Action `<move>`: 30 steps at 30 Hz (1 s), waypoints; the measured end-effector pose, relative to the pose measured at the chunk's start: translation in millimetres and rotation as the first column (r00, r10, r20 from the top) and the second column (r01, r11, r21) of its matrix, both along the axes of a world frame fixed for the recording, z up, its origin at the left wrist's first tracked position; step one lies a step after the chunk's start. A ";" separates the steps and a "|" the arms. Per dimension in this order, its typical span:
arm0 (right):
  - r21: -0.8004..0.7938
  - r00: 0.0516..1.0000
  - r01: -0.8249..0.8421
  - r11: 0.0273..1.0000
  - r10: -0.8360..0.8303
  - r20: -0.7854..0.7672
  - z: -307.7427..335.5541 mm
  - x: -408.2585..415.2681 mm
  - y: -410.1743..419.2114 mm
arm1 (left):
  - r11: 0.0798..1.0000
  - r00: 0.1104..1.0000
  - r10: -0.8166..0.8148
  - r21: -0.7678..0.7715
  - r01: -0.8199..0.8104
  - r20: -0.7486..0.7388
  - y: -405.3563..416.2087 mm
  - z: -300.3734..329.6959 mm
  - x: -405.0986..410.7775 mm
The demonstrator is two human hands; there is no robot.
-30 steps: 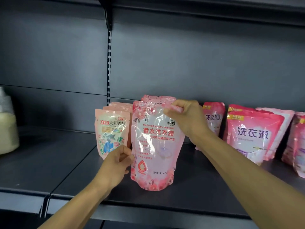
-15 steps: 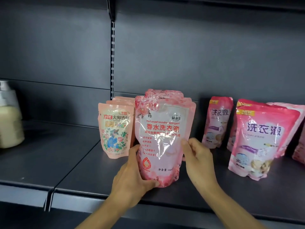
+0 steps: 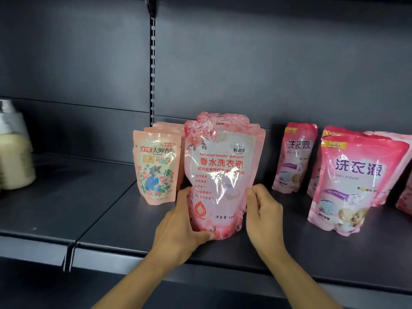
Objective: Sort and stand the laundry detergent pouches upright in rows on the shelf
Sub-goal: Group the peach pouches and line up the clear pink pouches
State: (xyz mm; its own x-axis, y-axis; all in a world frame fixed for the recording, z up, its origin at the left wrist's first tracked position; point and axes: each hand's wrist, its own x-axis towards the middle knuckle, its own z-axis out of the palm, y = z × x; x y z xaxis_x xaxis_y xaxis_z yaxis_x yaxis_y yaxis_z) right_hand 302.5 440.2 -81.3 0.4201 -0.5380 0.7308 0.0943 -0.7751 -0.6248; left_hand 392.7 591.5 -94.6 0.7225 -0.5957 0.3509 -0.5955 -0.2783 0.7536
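Note:
A large pale-pink rose-print pouch (image 3: 219, 175) stands upright at the front of its row on the dark shelf (image 3: 124, 239), with more like it behind. My left hand (image 3: 181, 226) grips its lower left side, thumb across the bottom front. My right hand (image 3: 264, 214) holds its lower right edge with curled fingers. To its left stands a row of small peach floral pouches (image 3: 156, 168). To its right are a small dark-pink pouch (image 3: 294, 157) and a bigger dark-pink pouch (image 3: 354, 181) with others behind it.
A cream-filled bottle (image 3: 15, 157) stands at the far left on the neighbouring shelf section. A slotted upright (image 3: 152, 63) splits the back panel. More pink pouches (image 3: 404, 197) are cut off at the right edge. Bare shelf lies between the bottle and the peach pouches.
My right hand came down from the pouch's top to its lower right side, and my left hand closed around its lower left. The pouch now stands straighter.

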 end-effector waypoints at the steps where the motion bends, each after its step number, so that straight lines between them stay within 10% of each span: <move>1: -0.014 1.000 0.009 1.000 -0.010 -0.015 -0.3 -0.1 -0.2 | 1.000 1.000 0.003 0.002 -0.003 0.002 0.3 0.1 -0.4; 15: 0.011 0.999 -0.006 1.000 0.007 -0.034 4.3 -9.5 4.0 | 0.994 0.999 -0.039 -0.103 0.037 -0.022 1.8 -1.8 -1.2; 22: 0.078 0.990 0.092 0.993 -0.100 0.101 9.0 -77.3 -14.7 | 0.929 0.892 0.088 -0.360 0.088 0.443 -1.8 15.1 -46.8; 30: 0.196 0.941 0.258 0.946 -0.292 0.171 38.2 -150.5 -92.3 | 0.937 0.881 -0.235 -0.146 0.318 0.410 -80.5 39.7 -109.2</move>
State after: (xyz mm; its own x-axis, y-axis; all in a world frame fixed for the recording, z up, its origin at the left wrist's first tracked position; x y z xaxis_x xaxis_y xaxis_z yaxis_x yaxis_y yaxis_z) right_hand 152.0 347.9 -43.1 0.0967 -0.7344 0.6718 0.0253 -0.6729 -0.7393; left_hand 283.6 511.1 -54.9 0.3245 -0.6368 0.6994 -0.8770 0.0745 0.4747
